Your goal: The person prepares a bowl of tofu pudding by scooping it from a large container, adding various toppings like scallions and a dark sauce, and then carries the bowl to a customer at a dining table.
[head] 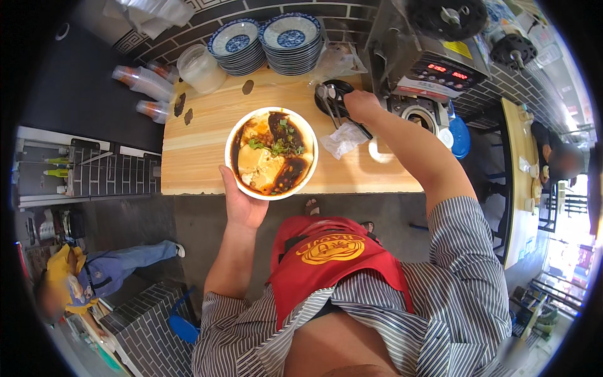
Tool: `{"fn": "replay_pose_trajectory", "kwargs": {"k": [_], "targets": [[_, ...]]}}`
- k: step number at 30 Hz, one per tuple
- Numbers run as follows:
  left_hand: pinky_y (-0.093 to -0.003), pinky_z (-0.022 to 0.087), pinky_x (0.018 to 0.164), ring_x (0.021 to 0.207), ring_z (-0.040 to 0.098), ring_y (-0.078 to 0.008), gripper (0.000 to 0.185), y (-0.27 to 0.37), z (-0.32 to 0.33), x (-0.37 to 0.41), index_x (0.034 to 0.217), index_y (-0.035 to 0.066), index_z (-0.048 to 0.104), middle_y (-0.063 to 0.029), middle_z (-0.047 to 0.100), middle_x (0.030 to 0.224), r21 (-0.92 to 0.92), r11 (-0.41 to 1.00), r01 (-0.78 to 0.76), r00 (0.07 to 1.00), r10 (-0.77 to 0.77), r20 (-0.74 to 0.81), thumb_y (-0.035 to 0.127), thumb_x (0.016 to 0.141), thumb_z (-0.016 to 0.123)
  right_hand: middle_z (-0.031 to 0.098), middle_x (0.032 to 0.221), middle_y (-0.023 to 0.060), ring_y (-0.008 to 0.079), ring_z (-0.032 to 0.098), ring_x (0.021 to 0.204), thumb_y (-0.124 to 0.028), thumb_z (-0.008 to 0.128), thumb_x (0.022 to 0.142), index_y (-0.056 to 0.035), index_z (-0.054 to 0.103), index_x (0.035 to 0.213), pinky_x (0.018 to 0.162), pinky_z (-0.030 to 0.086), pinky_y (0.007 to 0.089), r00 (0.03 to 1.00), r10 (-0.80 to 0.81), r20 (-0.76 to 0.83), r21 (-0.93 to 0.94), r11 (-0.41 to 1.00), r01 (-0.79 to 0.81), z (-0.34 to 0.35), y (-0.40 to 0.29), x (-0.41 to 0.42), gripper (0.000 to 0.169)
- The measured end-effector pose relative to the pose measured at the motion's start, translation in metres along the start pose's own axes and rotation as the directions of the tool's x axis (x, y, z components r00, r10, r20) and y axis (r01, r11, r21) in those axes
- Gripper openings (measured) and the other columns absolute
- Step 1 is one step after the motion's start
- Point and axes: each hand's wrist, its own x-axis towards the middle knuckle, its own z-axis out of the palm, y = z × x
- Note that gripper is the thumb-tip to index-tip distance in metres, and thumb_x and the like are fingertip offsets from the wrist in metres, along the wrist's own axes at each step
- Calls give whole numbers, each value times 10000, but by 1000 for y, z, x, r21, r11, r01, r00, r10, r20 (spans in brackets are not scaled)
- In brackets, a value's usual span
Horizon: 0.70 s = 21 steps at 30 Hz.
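Observation:
My left hand (pixel 245 202) supports a white bowl (pixel 229 176) from below and the side, the thumb along its rim. In the bowl lies pale soft tofu pudding (pixel 256 165) under dark brown sauce, topped with chopped green herbs (pixel 278 147). My right hand (pixel 363 107) reaches to a black dish (pixel 322 107) on the wooden counter, where metal spoons (pixel 330 96) rest. Its fingertips are at the dish and a black handle (pixel 362 129); whether they grip anything is hidden. A crumpled white tissue (pixel 343 141) lies just below the spoons.
Two stacks of blue-and-white plates (pixel 292 45) stand at the back of the wooden counter (pixel 202 155), beside a translucent tub (pixel 200 68). Stacked plastic cups (pixel 146 82) lie to the left. A sealing machine (pixel 433 70) with lit red digits stands at right. Other people are farther off.

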Motion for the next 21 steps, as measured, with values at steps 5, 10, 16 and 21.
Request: {"fn": "replay_pose_trajectory", "kwargs": {"k": [5,10,16,21], "targets": [[-440,369,1077,1320,400,-254,698,12,-5,9,1445,129,300,-63,387,1451,3,1000,-8,1000,8,-10,606,938,348,676,1055,158,312,654,1006,-77,567,837,-35,694,983,822,541,396,995,50,-82,-35,998,-53,1,4,7,198],[-470,361,1075,1324,394,-268,711,14,-10,21,1445,162,319,-52,380,1461,-2,999,37,999,-37,-35,641,919,339,683,996,164,314,660,972,-86,563,835,-40,696,933,799,546,399,987,-8,-160,-105,994,-9,-37,8,-10,172],[-466,377,1066,1308,413,-266,707,9,-1,33,1435,165,337,-54,400,1446,-4,996,91,996,-91,-15,640,913,371,681,807,148,249,681,767,-125,581,861,12,636,947,660,543,362,860,222,-460,540,838,72,-46,37,-48,171],[-473,379,1063,1305,416,-268,697,3,9,39,1431,161,341,-64,405,1441,22,990,139,990,-140,30,635,920,361,656,776,99,122,636,647,-89,588,911,52,611,942,570,523,244,894,354,-275,958,182,223,-55,39,-122,146]]}}
